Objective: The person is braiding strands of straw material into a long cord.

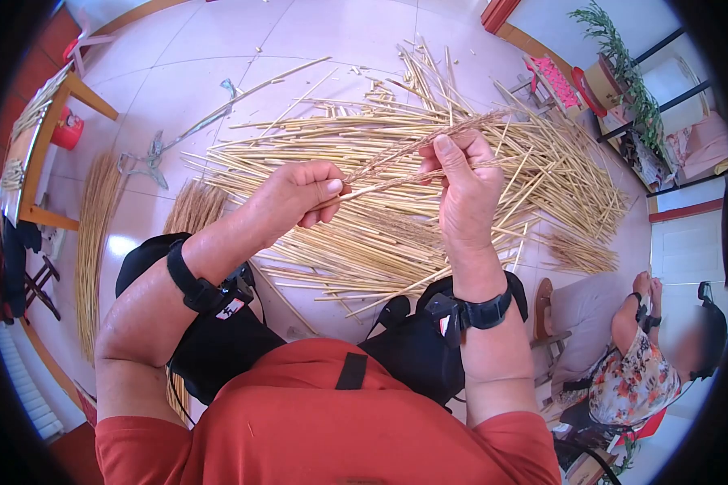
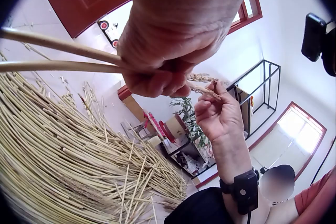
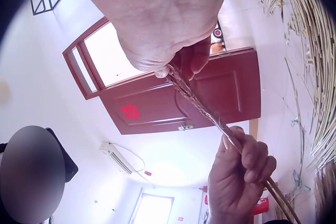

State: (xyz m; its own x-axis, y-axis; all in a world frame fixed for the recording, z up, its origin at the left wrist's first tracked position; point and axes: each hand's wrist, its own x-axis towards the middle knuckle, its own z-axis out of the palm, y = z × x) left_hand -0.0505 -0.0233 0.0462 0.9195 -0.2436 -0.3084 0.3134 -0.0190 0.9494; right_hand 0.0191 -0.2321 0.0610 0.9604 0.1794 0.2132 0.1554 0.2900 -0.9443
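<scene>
Tan stalks (image 3: 202,107) span both hands (image 1: 299,192) (image 1: 469,190); only right wrist shows door handle (image 3: 185,127)

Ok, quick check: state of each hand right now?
Left hand: closed, holding two thin stalks.
Right hand: closed, pinching their feathery ends.

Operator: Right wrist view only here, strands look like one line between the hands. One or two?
Observer: Two. The head view shows the strands spread apart, with a gap between them, from the left hand to the right hand.

Operator: Anyone else about?

Observer: Yes, head view: a second person off to the right, in a flowered top, hands raised.
</scene>
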